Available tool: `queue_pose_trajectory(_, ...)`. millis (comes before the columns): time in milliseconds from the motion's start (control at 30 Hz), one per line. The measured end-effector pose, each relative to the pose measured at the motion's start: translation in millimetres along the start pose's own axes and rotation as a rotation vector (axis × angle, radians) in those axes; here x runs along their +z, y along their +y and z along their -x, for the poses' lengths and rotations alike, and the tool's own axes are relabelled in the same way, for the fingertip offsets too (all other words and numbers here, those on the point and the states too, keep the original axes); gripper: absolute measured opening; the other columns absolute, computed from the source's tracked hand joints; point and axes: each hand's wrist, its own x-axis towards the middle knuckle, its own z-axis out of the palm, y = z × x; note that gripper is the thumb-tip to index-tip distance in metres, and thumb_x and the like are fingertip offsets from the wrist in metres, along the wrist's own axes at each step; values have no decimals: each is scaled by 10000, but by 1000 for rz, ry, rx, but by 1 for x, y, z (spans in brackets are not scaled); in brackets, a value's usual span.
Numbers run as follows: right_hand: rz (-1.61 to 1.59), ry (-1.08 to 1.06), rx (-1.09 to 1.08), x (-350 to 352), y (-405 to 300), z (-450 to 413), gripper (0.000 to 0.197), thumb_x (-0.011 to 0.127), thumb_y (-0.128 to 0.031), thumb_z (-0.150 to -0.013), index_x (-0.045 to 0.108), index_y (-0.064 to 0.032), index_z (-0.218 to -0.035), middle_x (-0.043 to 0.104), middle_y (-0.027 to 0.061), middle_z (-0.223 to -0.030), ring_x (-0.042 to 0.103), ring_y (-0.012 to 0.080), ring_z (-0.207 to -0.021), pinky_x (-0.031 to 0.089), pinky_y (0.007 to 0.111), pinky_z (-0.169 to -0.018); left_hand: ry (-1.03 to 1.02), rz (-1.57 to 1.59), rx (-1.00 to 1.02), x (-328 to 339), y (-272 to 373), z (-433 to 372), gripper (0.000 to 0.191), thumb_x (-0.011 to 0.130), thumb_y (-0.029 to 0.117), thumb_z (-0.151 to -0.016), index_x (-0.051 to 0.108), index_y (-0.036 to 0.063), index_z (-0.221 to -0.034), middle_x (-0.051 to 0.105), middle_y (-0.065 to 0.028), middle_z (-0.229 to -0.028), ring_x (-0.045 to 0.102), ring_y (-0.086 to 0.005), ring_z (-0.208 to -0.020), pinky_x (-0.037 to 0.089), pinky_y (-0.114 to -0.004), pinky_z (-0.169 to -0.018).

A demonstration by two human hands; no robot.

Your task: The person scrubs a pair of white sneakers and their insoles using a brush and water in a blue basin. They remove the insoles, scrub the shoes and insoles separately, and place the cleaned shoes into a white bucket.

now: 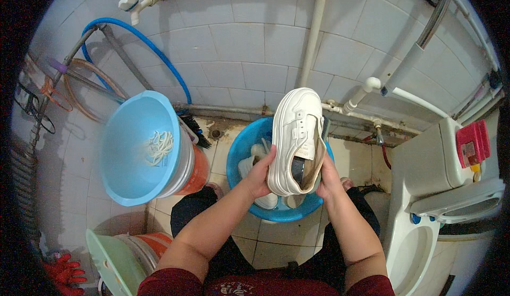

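A white lace-up shoe with its laces out (285,136) is held up over a blue plastic basin (297,214), toe pointing away from me. My left hand (258,174) grips its left side near the heel. On the right side of the heel, my right hand (329,178) has hold of it, its fingers partly hidden. A greenish flat-edged thing shows behind the shoe's right side; what it is, I cannot tell. In the basin lie more white shoes (266,201), partly covered by the held shoe and my hands.
At left, a light blue basin (123,152) holding white shoelaces (160,146) rests on a bucket (200,168). A green basin (103,252) is at lower left, near red rubber gloves (65,272). A white toilet (424,164) stands at right. Pipes (314,37) run along the tiled wall.
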Motion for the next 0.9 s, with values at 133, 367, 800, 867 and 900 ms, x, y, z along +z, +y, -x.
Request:
queue_pose_trajectory(133, -134, -51, 113, -2, -3, -1, 463, 491, -353, -954, 412, -92, -1329, 546, 94, -1232, 549, 230, -1103, 462, 387, -930, -56, 36, 22, -4, -2, -4, 600, 399, 520, -942, 413, 86, -1357, 544, -114, -1272, 568, -235, -1123, 475, -400, -947)
queue_pose_trajectory(367, -31, -66, 49, -15, 4, -7, 480, 520, -326, -942, 400, -91, -1343, 538, 97, -1250, 550, 234, -1104, 464, 394, -923, 46, -55, -4, -2, -5, -3, 626, 376, 545, -940, 392, 92, -1371, 528, -117, -1292, 561, -241, -1135, 469, -404, -953)
queue_pose_trajectory(800, -171, 50, 88, -9, 10, -10, 483, 562, -313, -919, 409, -79, -1312, 587, 88, -1145, 607, 198, -945, 518, 346, -757, 183, -411, 130, 3, 7, -3, 595, 444, 410, -960, 279, 90, -1433, 398, -113, -1390, 426, -218, -1255, 368, -369, -1028)
queue_pose_trajectory(867, -24, 41, 36, -23, 7, -11, 436, 593, -299, -897, 445, -83, -1246, 603, 48, -989, 578, 138, -730, 473, 280, -583, 227, -746, 505, -2, 11, -8, 611, 498, 341, -944, 257, 79, -1440, 348, -115, -1389, 402, -225, -1257, 364, -371, -1025)
queue_pose_trajectory(900, 46, 32, 12, -20, 4, -9, 413, 609, -292, -886, 462, -86, -1212, 610, 28, -911, 563, 108, -622, 450, 248, -496, 251, -916, 697, 3, 16, -7, 625, 526, 306, -935, 245, 74, -1443, 324, -116, -1389, 390, -229, -1258, 362, -371, -1024)
